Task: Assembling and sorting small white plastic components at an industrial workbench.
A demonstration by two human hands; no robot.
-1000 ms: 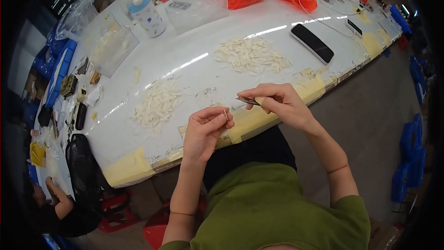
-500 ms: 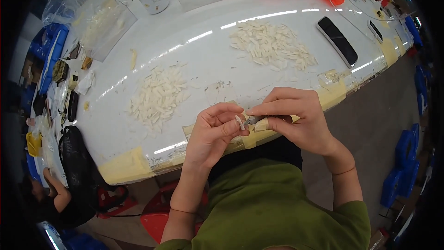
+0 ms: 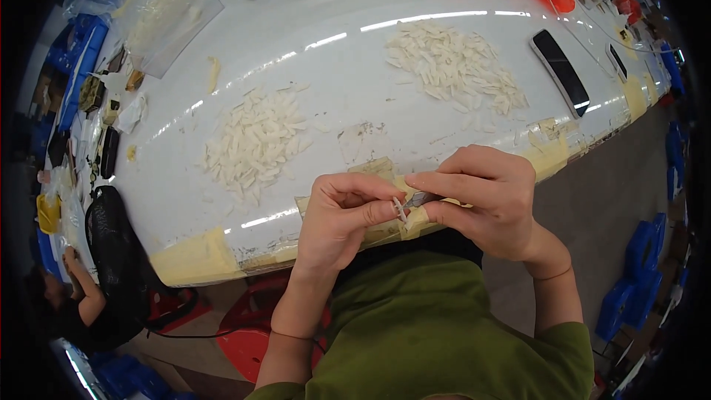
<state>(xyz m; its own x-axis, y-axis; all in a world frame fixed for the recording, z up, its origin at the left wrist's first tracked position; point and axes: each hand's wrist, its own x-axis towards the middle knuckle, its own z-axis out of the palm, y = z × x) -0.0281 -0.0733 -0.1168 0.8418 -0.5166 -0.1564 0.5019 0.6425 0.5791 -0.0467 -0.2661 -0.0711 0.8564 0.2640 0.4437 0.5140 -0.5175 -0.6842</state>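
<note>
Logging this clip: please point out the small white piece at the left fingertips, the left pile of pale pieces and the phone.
Small white piece (image 3: 401,211): head view, middle of its length.
Left pile (image 3: 255,142): head view, its centre.
Phone (image 3: 561,72): head view, dark screen.

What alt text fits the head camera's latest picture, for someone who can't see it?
A person's left hand pinches a pale strip, and the right hand holds a grey tool close to it at the near edge of a white table. Beyond lie two piles of pale slivers, with a dark-screened phone right of them.
</note>
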